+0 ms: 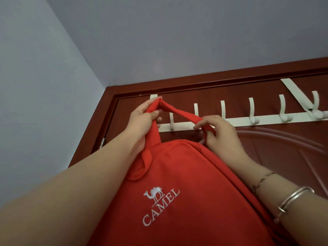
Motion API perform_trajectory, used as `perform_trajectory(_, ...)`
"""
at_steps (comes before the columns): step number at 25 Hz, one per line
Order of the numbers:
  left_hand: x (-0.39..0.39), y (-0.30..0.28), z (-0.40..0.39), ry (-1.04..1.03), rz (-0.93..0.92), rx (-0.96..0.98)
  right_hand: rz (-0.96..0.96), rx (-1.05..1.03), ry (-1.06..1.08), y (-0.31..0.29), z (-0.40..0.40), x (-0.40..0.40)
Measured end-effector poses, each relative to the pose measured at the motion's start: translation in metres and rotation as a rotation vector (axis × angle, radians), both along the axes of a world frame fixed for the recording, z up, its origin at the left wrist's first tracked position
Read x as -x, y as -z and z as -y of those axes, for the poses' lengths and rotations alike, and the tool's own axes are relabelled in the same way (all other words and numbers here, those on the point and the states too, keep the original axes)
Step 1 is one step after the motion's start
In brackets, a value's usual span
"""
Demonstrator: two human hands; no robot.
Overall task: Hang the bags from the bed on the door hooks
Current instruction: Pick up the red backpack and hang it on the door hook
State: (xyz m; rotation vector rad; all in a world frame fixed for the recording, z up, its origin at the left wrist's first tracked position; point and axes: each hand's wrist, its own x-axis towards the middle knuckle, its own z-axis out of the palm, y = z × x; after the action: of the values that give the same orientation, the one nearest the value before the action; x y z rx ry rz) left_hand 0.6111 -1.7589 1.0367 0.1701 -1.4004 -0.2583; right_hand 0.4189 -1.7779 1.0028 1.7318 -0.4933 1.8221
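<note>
A red cloth bag [179,189] with a white camel logo and the word CAMEL is held up against the dark red door [276,153]. My left hand [143,119] grips the red strap [179,112] near its top fold. At the strap's right end, my right hand [220,134] pinches it. The strap is stretched between both hands in front of the white over-door hook rack [237,120], level with its left hooks. Whether the strap sits on a hook cannot be told.
Several white hooks [252,112] stand free along the rack to the right. The door frame [113,107] meets a pale blue wall [40,96] on the left. A hinge [103,142] shows at the frame's left side. Bracelets circle my right wrist.
</note>
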Motion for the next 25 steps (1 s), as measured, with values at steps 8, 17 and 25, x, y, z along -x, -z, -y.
perform_trajectory(8,-0.003,-0.058,0.024,-0.737,-0.024,0.087,-0.055,-0.183,0.125,-0.061,0.004,-0.038)
perform_trajectory(17,0.014,-0.004,0.023,-1.18,0.496,-0.019,-0.161,-0.513,-0.001,-0.004,-0.001,-0.028)
perform_trajectory(25,0.014,0.064,0.026,-0.91,0.349,0.086,0.038,-0.304,-0.001,0.083,-0.022,-0.006)
